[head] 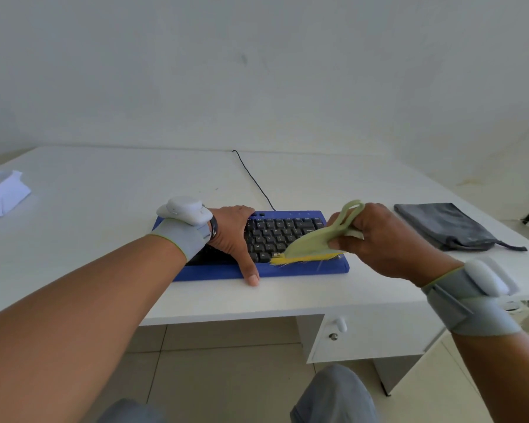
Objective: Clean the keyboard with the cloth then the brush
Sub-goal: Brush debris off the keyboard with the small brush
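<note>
Right hand (379, 236) pinches the green brush (310, 241) by its handle, yellow bristles down on the keyboard's (266, 270) near right edge, likely sweeping the keys. Left hand (234, 236) lies flat on the keyboard's left half, thumb over the near edge, probably steadying it. Grey cloth (446, 225) lies right of it, seemingly done with; key legends too small to read.

Office: white desk (104, 209), keyboard (287, 236)
</note>
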### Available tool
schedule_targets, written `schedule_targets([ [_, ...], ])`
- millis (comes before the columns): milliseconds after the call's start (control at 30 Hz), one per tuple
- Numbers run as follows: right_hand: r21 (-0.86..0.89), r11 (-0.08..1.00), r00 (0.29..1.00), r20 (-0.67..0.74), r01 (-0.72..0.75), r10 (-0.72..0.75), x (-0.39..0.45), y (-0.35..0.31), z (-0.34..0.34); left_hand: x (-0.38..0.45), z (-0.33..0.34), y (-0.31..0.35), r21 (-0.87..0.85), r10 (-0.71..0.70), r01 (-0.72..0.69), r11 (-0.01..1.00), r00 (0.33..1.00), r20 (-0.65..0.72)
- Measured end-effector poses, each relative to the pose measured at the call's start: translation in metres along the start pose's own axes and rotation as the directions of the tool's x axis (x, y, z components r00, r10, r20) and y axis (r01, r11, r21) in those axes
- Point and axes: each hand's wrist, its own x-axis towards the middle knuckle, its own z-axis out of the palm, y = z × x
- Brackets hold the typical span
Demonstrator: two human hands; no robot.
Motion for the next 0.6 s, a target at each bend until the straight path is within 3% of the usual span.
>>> schedule_targets([
  [200,-0.187,0.981,0.998,-0.037,-0.049,0.043,0.000,0.007,-0.029,0.000,0.000,-0.001,-0.025,0.011,-0.011,1.000,1.000,0.006],
  [367,0.087,0.994,0.990,-0.130,0.061,-0.049,0.000,-0.018,-0.017,-0.001,-0.001,0.000,-0.001,0.007,-0.007,1.000,1.000,-0.002],
  [433,0.097,0.989,0.990,-0.099,0.113,-0.103,0.001,-0.023,0.000,0.000,0.000,-0.001,-0.007,0.011,-0.011,1.000,1.000,0.000],
  [600,0.035,0.999,0.999,-0.047,0.015,-0.013,0.001,-0.008,0.012,0.003,0.002,-0.003,-0.009,0.015,-0.015,1.000,1.000,-0.005],
])
